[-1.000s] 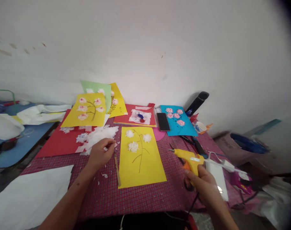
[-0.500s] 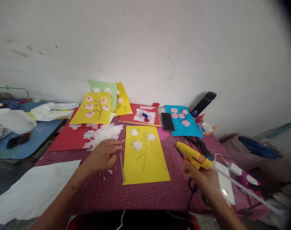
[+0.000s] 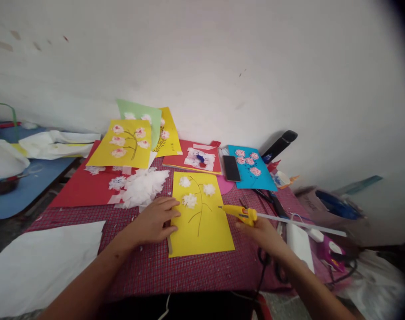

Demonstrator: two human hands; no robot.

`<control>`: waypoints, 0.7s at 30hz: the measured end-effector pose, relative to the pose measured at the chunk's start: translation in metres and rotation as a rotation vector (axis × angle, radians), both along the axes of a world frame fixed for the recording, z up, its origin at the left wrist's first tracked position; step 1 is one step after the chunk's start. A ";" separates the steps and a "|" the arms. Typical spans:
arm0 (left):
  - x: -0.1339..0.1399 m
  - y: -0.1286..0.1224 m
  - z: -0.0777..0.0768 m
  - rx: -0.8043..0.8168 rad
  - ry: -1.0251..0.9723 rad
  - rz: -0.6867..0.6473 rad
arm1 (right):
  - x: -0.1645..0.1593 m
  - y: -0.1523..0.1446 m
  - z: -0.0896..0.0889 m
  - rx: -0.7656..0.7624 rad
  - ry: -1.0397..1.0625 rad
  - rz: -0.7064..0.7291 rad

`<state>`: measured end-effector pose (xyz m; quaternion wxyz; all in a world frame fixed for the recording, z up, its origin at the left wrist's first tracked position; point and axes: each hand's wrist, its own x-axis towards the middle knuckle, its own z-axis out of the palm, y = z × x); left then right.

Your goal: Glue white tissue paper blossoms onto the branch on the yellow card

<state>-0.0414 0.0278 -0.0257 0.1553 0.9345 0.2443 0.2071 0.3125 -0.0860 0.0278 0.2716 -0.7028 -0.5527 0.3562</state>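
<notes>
My right hand (image 3: 260, 233) grips a yellow hot glue gun (image 3: 240, 213) with a long clear glue stick (image 3: 298, 223) poking out of its back. The nozzle points left, over the right edge of a yellow sheet of paper (image 3: 218, 235). On that sheet is a drawn brown branch with three white paper flowers (image 3: 189, 200) near its upper part. Resting on the sheet's left edge, my left hand (image 3: 158, 218) has its fingers spread and holds nothing. A thin wooden strip (image 3: 170, 246) shows partly below it along that edge.
White tissue pieces (image 3: 144, 186) are heaped on a red sheet (image 3: 75, 182) at left. Behind stand finished flower pictures (image 3: 122, 144). A phone (image 3: 231, 168) lies beside a blue flower picture (image 3: 255, 166). Cords and a white power strip (image 3: 299, 244) are at right.
The glue gun in my right hand has moved left and swung level, its tip now over the yellow sheet. My left hand has shifted right onto the sheet's edge.
</notes>
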 end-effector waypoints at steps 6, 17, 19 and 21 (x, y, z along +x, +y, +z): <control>0.003 0.001 -0.002 -0.025 0.063 -0.005 | -0.006 0.008 0.002 -0.074 0.130 0.171; 0.003 0.001 -0.002 -0.036 0.072 -0.001 | -0.005 0.004 0.002 -0.104 -0.126 0.161; 0.003 0.001 -0.002 -0.040 0.064 -0.002 | -0.006 0.003 0.002 -0.103 -0.188 0.162; 0.003 0.001 -0.002 -0.047 0.048 -0.006 | -0.008 0.003 0.002 -0.102 -0.245 0.158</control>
